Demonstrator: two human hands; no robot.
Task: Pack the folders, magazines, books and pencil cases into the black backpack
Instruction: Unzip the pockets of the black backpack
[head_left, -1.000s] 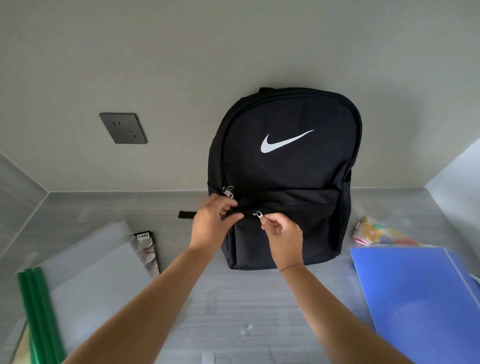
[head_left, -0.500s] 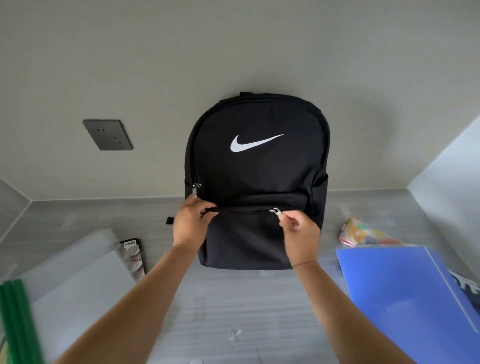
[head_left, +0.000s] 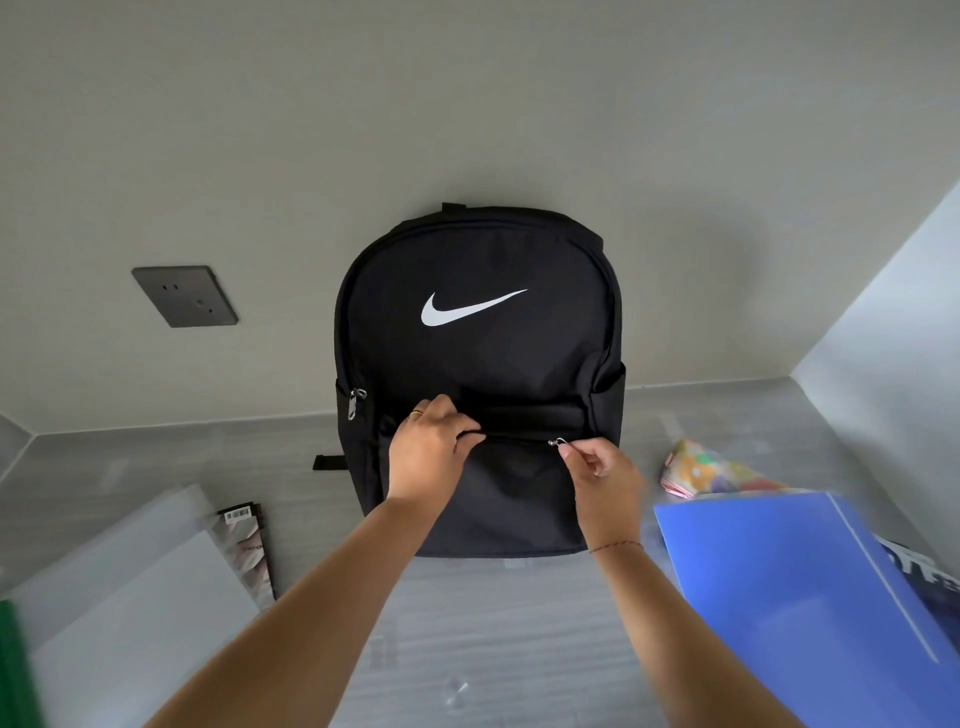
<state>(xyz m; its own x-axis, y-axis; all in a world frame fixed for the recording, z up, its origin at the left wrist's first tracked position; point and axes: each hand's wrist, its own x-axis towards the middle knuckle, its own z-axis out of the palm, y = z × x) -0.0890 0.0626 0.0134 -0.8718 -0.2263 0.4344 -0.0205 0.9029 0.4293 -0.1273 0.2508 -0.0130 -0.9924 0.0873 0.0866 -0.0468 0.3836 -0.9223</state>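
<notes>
The right hand (head_left: 602, 478) has drawn the zip pull (head_left: 557, 442) of the backpack (head_left: 478, 358) pocket rightward, away from the left hand (head_left: 431, 449).

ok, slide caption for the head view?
Right hand pinches the front-pocket zipper pull of the black backpack while the left hand grips the pocket's edge.

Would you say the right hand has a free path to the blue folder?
Probably yes, once freed: the right hand pinches the zipper pull, and the blue folder lies uncovered on the table beside it.

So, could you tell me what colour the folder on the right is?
The folder is plain blue; the head view shows it.
</notes>
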